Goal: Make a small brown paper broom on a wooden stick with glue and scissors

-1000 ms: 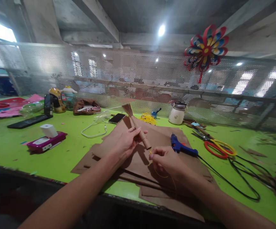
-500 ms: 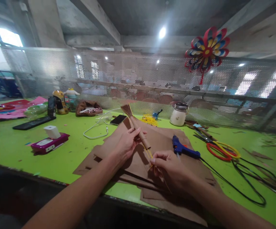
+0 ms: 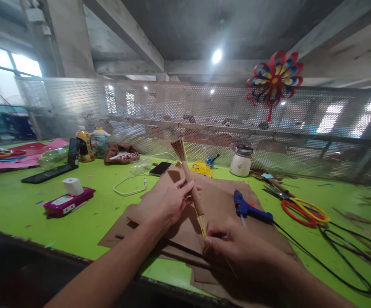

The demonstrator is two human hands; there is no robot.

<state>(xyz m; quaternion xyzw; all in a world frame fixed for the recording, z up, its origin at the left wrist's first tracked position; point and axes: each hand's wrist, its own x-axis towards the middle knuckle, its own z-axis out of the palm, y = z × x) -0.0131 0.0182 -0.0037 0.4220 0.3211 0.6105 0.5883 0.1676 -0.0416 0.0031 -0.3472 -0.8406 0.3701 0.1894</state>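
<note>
My left hand (image 3: 176, 201) is closed around a rolled brown paper tube (image 3: 193, 188), held tilted above the sheets. A fringe of thin brown strips (image 3: 179, 150) fans out of its upper end, with a yellow strand beside it. Thin yellow strands (image 3: 201, 224) come out of the lower end. The fingertips of my right hand (image 3: 220, 239) pinch these strands below the tube. Brown paper sheets (image 3: 160, 214) lie stacked under both hands. Just right of them, a blue glue gun (image 3: 251, 207) rests on the paper.
Scissors with red and yellow handles (image 3: 304, 211) and a black cord lie at right. A white jar (image 3: 241, 162) and a yellow strand pile (image 3: 203, 169) stand behind the paper. At left are a purple power strip (image 3: 68, 203), a phone (image 3: 160, 168) and a white cable (image 3: 129, 192).
My right hand has moved down, away from the tube, and more of the yellow strands shows below it. The tube now stands steeper. The camera view has shifted slightly.
</note>
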